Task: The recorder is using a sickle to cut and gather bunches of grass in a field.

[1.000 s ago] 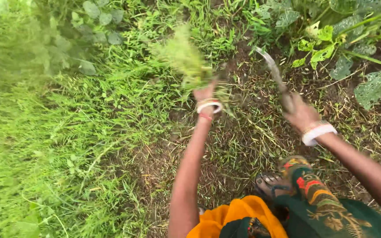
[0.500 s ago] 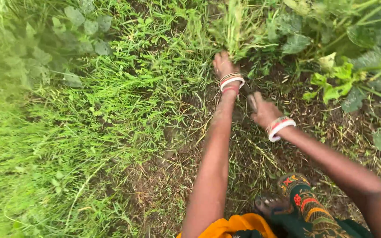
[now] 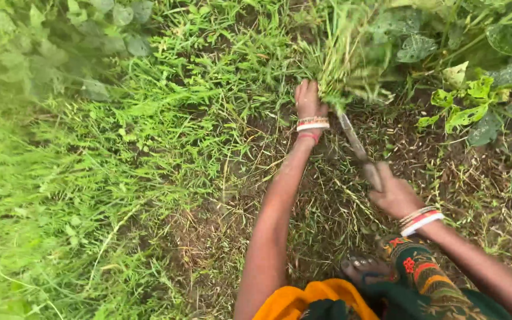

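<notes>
The left hand (image 3: 308, 99) was clenched round the base of a tuft of grass (image 3: 346, 56), which stood up and fanned out toward twelve o'clock from the fist; bangles, white and red, sat on that wrist. The right hand (image 3: 393, 194) was closed tight on the handle of a sickle (image 3: 355, 145); its blade ran from the fist toward eleven o'clock, the tip lying just under the gripped tuft and close beside the left hand, though whether metal touched stems could not be told. The right wrist also carried white and red bangles. Broad-leaved plants (image 3: 463, 106) grew at one to two o'clock of the hands; thick green grass (image 3: 120, 154) spread at nine o'clock; a patch of bare soil with cut stalks (image 3: 327, 219) lay between the two forearms. At six o'clock a sandalled foot (image 3: 360, 269) showed beside orange cloth (image 3: 303, 299) and dark green patterned cloth (image 3: 422, 284).
</notes>
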